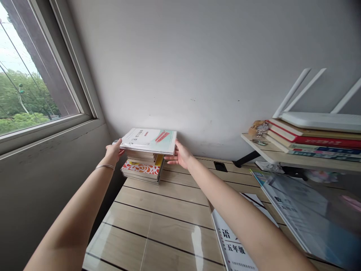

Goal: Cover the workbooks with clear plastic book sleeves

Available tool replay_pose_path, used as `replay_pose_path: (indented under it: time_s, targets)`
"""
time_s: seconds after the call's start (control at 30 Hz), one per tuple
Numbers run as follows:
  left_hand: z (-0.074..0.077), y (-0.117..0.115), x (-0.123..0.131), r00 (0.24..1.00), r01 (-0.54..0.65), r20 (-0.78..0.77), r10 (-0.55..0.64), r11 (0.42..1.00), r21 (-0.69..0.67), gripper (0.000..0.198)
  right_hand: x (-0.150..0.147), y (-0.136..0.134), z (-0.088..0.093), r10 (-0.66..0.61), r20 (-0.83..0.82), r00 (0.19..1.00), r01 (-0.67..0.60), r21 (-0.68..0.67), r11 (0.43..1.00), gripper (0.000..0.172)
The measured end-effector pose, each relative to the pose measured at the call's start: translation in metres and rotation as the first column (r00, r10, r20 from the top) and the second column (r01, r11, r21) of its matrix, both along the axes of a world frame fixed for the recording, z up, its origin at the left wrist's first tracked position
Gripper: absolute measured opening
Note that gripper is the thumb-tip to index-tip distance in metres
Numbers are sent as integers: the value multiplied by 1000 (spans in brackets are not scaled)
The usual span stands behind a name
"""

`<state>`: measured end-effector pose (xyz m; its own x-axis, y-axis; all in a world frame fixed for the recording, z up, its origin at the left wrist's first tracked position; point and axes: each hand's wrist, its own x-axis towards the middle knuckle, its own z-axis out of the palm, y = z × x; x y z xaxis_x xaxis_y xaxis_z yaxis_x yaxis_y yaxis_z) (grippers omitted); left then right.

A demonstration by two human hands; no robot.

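Observation:
A white and pale green book [143, 142] with a red picture on its cover lies flat between my two hands, at the top of a stack. My left hand [113, 151] grips its left edge, thumb on top and fingers below. At the right edge my right hand [183, 155] has its thumb against the side and its fingers stretched beneath. Under the book is a stack of smaller books [141, 169], one with a red and orange swirl pattern. I cannot tell whether the book rests on the stack or is slightly raised.
The wood-slat desk [169, 210] meets the wall behind; a window [28, 75] is at left. Under my right forearm lies a white textbook [234, 244]. A clear-covered book [296, 210] sits right, below a shelf [262, 150] bearing books [324, 141] and a white router [324, 121].

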<state>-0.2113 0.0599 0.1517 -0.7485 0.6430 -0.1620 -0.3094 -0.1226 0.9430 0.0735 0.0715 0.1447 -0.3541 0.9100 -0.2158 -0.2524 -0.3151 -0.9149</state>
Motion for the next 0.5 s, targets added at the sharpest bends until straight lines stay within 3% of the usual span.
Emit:
replay_pose_path:
  time_s: [0.1, 0.23, 0.5]
  targets:
    - [-5, 0, 2, 999, -16, -31, 15, 999, -36, 55, 5, -9, 4, -36, 95, 995, 31, 54, 998, 27]
    - [-6, 4, 6, 997, -60, -52, 56, 996, -63, 59, -4, -12, 7, -159, 103, 982, 154, 55, 987, 5]
    - [-5, 5, 9, 987, -160, -39, 159, 987, -24, 52, -23, -12, 2, -232, -8, 973, 232, 12, 973, 16]
